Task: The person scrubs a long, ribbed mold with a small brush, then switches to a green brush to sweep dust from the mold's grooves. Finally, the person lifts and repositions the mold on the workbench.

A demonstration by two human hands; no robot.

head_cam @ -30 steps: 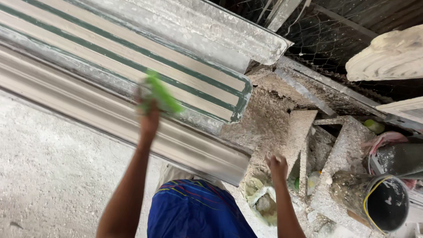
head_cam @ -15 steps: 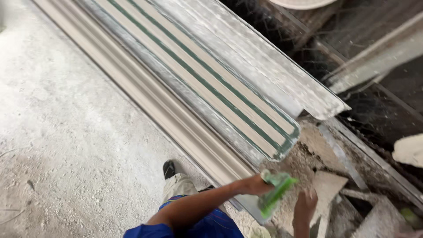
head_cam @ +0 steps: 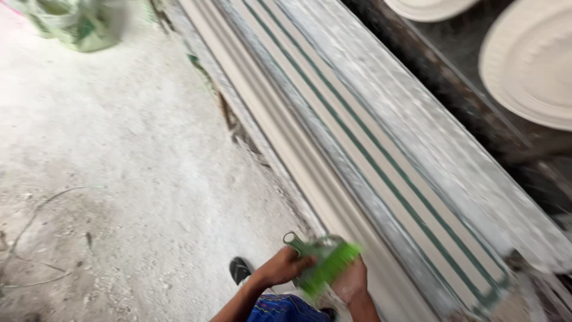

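A green plastic brush (head_cam: 325, 261), blurred by motion, is in both my hands low in the view. My left hand (head_cam: 285, 266) grips its handle end. My right hand (head_cam: 351, 280) is closed around its bristle end. Both hands hover beside the near end of a long plaster cornice moulding (head_cam: 310, 173), pale and ribbed. Alongside the moulding lies a long mould with green stripes (head_cam: 381, 161). Below my arms show my blue garment (head_cam: 283, 309) and a dark shoe (head_cam: 240, 269).
A dusty white concrete floor (head_cam: 119, 167) spreads to the left. A green and white sack (head_cam: 83, 24) sits at the top left. Round white plaster medallions (head_cam: 530, 65) lie at the top right, past a dark edge (head_cam: 453, 83).
The view has swung left along the mould, away from its rubble-strewn end. My right hand has joined the left on the green brush, which now sits lower and nearer my body.
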